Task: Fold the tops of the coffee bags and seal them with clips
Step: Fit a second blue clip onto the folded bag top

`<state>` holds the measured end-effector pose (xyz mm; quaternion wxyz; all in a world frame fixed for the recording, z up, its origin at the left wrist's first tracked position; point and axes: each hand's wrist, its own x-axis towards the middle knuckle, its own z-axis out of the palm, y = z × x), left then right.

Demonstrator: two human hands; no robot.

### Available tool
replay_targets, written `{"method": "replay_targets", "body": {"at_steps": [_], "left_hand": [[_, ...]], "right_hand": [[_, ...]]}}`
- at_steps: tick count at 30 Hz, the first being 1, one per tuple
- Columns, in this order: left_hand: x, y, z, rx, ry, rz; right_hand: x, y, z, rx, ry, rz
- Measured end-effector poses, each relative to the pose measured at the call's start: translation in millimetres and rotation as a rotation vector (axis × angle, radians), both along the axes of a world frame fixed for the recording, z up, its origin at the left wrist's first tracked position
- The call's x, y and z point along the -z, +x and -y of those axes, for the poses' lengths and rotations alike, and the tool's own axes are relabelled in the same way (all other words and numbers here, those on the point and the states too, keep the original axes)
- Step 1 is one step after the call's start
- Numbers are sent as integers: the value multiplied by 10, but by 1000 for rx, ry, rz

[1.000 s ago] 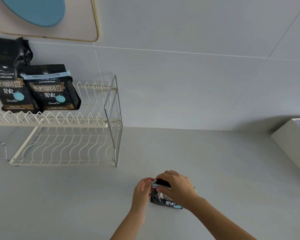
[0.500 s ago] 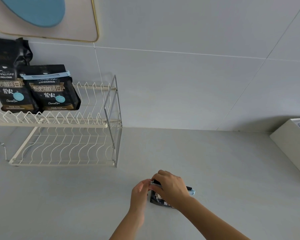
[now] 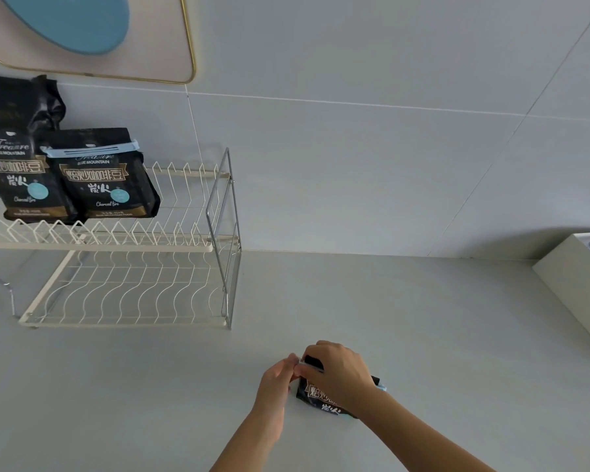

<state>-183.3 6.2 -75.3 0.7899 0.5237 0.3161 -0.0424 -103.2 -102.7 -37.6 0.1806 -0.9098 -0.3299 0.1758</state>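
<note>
Far left, on the top tier of the white wire rack (image 3: 123,240) at the worktop's (image 3: 423,335) back-left corner, you've got two black coffee bags upright: the taller bag (image 3: 12,158) at the left w/ its top unfolded and crumpled, and just beside it, overlapping its right edge, a shorter bag (image 3: 106,178) w/ top folded and a light-blue clip (image 3: 89,152) across the fold. Lower tier shows only bare wire. Moving right, near the worktop's front edge at about mid-width, your left hand (image 3: 275,386) has fingers pinched narrow at the left end of a third bag (image 3: 315,398), touching a pale clip end (image 3: 301,362) there. Your right hand (image 3: 338,373) lies over the bag's top, fingers curled down and gripping it; a bit of light blue pokes out past your wrist at the bag's right end (image 3: 382,387). Can't tell if that clip is fully closed, hands cover it. Far right, a white box (image 3: 573,277) sits at the worktop's right edge.
</note>
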Motion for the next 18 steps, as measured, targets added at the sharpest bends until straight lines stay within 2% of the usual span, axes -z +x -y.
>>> {"method": "replay_targets", "body": {"at_steps": [4, 12, 18], "left_hand": [[-20, 0, 6, 27, -39, -7], [24, -50, 19, 37, -141, -12], [-115, 35, -48, 36, -62, 81]], "right_hand": [[-14, 15, 4, -13, -59, -7], [25, -41, 48, -124, 67, 39], [73, -53, 20, 32, 133, 12]]}}
